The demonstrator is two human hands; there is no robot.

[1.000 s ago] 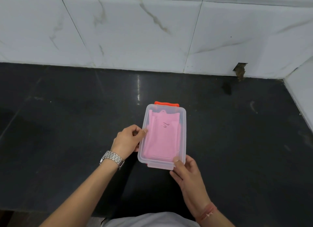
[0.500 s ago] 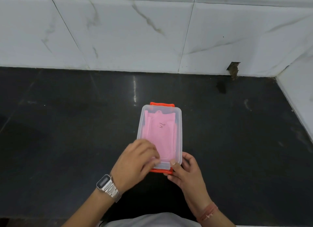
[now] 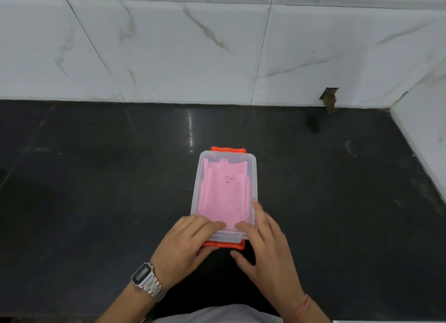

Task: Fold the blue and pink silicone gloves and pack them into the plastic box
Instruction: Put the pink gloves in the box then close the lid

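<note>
A clear plastic box (image 3: 252,178) with orange clasps stands on the black counter, its translucent lid on top. A folded pink glove (image 3: 225,192) shows through the lid; no blue glove is visible. My left hand (image 3: 185,244) rests on the lid's near left corner, fingers over the near orange clasp (image 3: 237,246). My right hand (image 3: 266,248) presses the near right corner, fingers spread on the lid and side, thumb below the clasp.
The black stone counter (image 3: 96,190) runs back to a white marble-tiled wall (image 3: 193,52), with a second wall at the right (image 3: 424,134). A chipped hole (image 3: 329,98) sits in the back wall. A metal watch (image 3: 147,280) is on my left wrist.
My left hand moved from the box's left side onto the lid's near end. My right hand shifted up onto the near right corner. The box now lies flatter on the counter.
</note>
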